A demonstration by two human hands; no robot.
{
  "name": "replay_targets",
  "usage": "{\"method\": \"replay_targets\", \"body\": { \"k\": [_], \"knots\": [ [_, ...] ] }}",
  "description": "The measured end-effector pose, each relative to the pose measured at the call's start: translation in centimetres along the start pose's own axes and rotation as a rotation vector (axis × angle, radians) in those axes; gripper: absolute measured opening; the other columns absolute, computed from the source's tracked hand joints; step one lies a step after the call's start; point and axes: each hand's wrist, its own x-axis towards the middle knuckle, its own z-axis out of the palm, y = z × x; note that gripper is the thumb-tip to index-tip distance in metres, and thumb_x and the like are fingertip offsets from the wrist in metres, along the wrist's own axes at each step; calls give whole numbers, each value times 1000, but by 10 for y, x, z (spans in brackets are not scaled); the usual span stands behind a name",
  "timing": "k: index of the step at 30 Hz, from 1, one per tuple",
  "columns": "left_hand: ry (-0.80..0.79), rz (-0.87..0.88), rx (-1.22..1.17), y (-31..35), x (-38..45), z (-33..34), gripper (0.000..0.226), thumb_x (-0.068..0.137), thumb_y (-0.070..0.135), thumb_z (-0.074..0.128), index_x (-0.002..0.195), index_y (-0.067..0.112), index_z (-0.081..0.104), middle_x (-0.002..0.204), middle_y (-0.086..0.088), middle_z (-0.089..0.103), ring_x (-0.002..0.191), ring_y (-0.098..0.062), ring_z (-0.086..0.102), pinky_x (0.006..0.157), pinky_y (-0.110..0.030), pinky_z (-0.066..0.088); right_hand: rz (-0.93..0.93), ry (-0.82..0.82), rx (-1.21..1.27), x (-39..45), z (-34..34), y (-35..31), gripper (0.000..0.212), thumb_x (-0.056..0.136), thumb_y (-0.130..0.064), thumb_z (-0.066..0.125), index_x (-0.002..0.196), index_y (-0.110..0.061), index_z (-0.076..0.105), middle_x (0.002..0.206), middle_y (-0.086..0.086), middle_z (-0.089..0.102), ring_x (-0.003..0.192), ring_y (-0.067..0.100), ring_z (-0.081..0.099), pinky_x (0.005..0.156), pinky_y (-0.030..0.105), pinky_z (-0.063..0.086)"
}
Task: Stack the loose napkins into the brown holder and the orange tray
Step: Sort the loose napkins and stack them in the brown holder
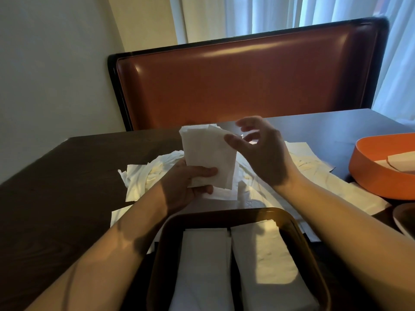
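Left hand: thumb and curled fingers pinch the lower end of a small bundle of white napkins, held upright above the middle of the table. Right hand: fingers spread and loosely bent, holding nothing, poised just beside the bundle's upper right corner; whether the thumb tip touches the paper cannot be told. Beneath and behind both hands, loose napkins lie in an untidy heap spread across the dark table, some flat, some crumpled, reaching toward the right. Nearest the camera, the brown holder stands on the table with two neat side-by-side stacks of napkins inside, a patch of sunlight falling on the right-hand stack. At the right edge, the orange tray rests on the table, partly out of view, with a few white napkins lying in it. Beyond the table, a brown leather seat back, a pale wall and white curtains.
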Motion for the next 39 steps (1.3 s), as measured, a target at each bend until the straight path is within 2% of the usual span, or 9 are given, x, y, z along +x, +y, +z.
{"method": "replay_targets", "body": {
  "k": [3,11,13,16,21,26,31,35,39],
  "knots": [
    [17,-8,-10,0,1,1,28,82,-2,59,105,15,56,98,-9,62,82,-24,64,43,-24,50,65,-99,130,-2,-2,3,3,91,-25,68,91,-23,66,86,-6,69,72,12,66,62,17,56],
    [-28,-117,-283,6,4,-7,62,76,62,51,104,13,73,85,-10,72,72,-24,68,59,-32,50,341,-224,800,-1,-11,-9,23,82,-19,69,99,-5,66,88,4,72,86,22,63,80,35,56],
    [-117,-152,-243,5,3,-9,64,79,67,43,91,16,80,88,-7,71,76,-23,67,64,-34,49,272,-197,704,-3,-8,-9,17,84,-17,70,96,-6,65,87,5,72,80,18,64,72,30,55],
    [-222,-224,-285,7,-2,-3,75,85,69,35,101,7,76,95,-20,67,75,-32,69,46,-32,55,164,-119,508,-6,1,-10,4,90,-10,69,92,-8,66,83,0,72,71,4,65,62,18,51],
    [-273,-234,-208,6,-3,-2,82,80,75,31,104,11,76,102,-20,71,85,-34,72,44,-29,54,116,-61,352,-6,7,-7,6,86,-9,74,92,-8,72,86,5,70,70,12,61,68,27,58],
    [-299,-203,-194,1,2,-5,77,85,74,31,109,13,71,98,-19,67,77,-31,67,41,-27,51,-25,-19,116,-8,9,-4,8,89,-11,71,97,-11,73,86,-5,69,72,5,60,63,11,48],
    [-318,-182,-194,-3,8,-16,64,89,68,39,116,17,67,99,-16,65,80,-27,64,42,-25,48,-112,7,51,-4,7,-2,15,91,-11,69,104,-16,76,91,-8,69,78,5,64,68,13,52],
    [-178,-65,-254,-1,9,-15,41,88,46,53,113,19,73,94,-12,65,78,-23,63,51,-27,49,-61,-52,67,-2,8,1,26,93,-20,66,117,-11,68,91,-22,59,82,-9,61,69,7,49],
    [4,187,-357,0,12,-13,45,88,35,57,130,17,59,100,-12,68,94,-24,66,83,-46,57,94,-306,114,-2,11,3,35,99,-32,53,121,-7,63,94,-15,61,92,11,66,73,13,54]
  ]
}}
